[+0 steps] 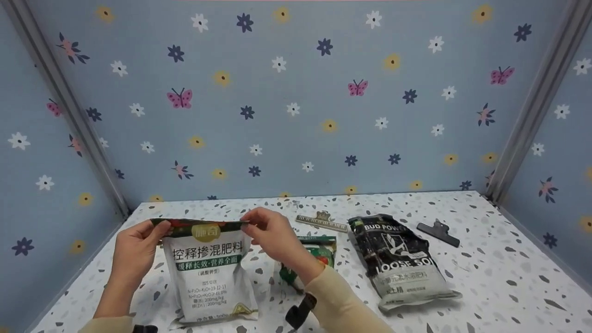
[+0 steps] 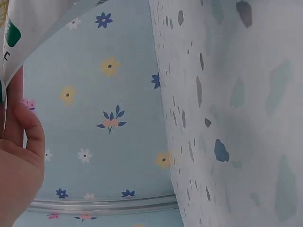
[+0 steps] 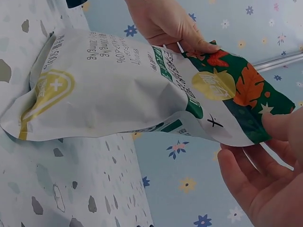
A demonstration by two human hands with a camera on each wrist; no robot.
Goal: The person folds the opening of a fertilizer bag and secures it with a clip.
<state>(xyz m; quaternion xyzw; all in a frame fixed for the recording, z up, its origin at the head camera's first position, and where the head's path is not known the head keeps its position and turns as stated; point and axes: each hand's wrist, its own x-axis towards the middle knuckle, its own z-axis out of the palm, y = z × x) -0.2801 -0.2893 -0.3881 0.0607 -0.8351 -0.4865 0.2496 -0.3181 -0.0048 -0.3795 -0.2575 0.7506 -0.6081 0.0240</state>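
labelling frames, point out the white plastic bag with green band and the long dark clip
White plastic bag (image 1: 210, 277), head view, middle of front
Long dark clip (image 1: 438, 234), head view, on its bar

Pale blue walls (image 1: 286, 134) that rose behind and beside a white, grey-flecked tabletop (image 1: 499, 273), flowers (image 1: 279, 64) and butterflies (image 1: 179, 98) that patterned them, grey metal posts (image 1: 71, 106) that stood at both back corners

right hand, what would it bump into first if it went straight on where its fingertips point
Most likely the white bag whose top corner the right hand pinches; further along that top edge comes the left hand, though depth is hard to judge.
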